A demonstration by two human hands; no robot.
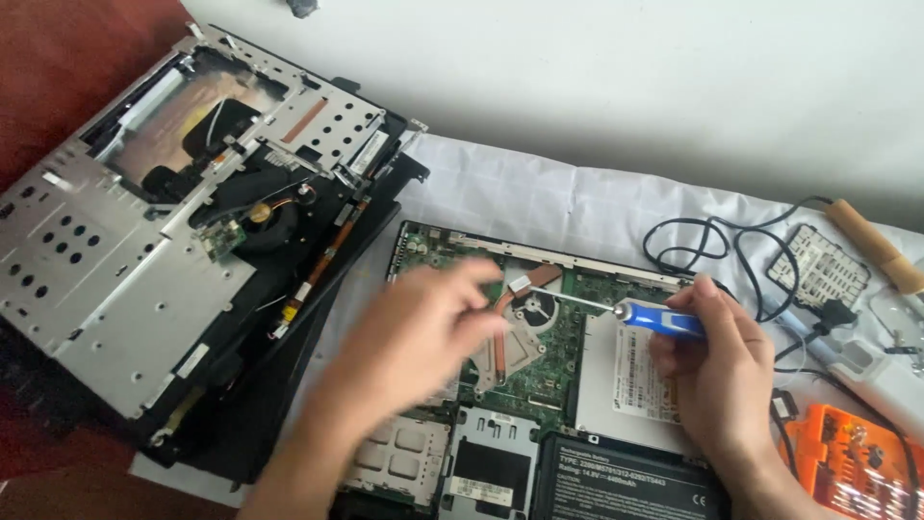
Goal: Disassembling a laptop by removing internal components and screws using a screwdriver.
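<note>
An opened laptop base (539, 385) lies before me with its green circuit board, copper heat pipe and fan (532, 308) bared. My right hand (717, 371) holds a blue-handled screwdriver (659, 319) whose thin shaft points left toward the fan. My left hand (414, 337), blurred, hovers over the board's left part with fingers curled, nothing visible in it. A silver optical drive (626, 380) sits under the screwdriver hand, and a black battery (626, 486) lies at the near edge.
A dismantled laptop chassis (164, 241) with a metal shield rests at the left on a red surface. White cloth (539, 193) covers the table. At the right lie black cables (712, 241), a wooden-handled tool (876, 246), a small vented panel (818, 265) and an orange bit case (852, 472).
</note>
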